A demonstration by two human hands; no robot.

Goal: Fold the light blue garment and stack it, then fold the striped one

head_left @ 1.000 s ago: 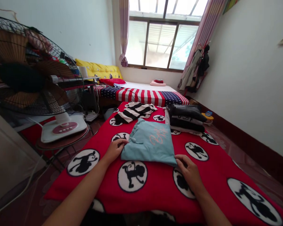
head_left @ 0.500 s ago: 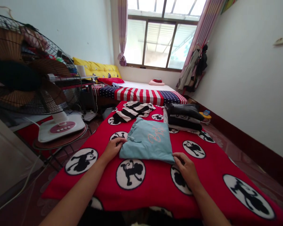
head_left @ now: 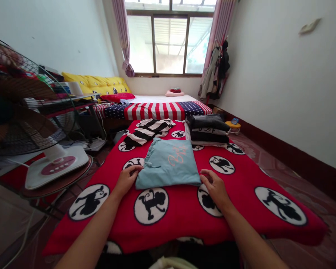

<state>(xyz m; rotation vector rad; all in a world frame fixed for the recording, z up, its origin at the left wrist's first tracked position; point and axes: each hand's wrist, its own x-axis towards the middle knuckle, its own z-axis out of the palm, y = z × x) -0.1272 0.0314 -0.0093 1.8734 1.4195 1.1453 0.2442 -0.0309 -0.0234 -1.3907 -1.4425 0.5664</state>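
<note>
Near the middle of the cloth-covered tabletop (head_left: 182, 213), head view (our only one), we see 1 folded blue garment (head_left: 170, 164), approx. midway betw. the L and R edges. It lies betw. our two hands and a bit fwd of them; its long axis seems to run L to R, along the tabletop's near edge, tho foreshortening makes that unsure. Our left hand (head_left: 128, 178) is at its L side, our right hand (head_left: 215, 186) by its R side near the front corner; we'd call neither clearly nearer. L thumb and fingertips are curled almost together, R ones bent w/ a small gap; we can't tell if either has hold of any fabric.

Count: 2 hands, 1 blue garment, 1 striped garment (head_left: 148, 130) loosely laid toward the far L corner, 1 stack of folded clothes (head_left: 209, 132) by the far R corner (approx. 4 layers, exact no. unclear), 1 fan (head_left: 56, 164) off the L edge.
</note>
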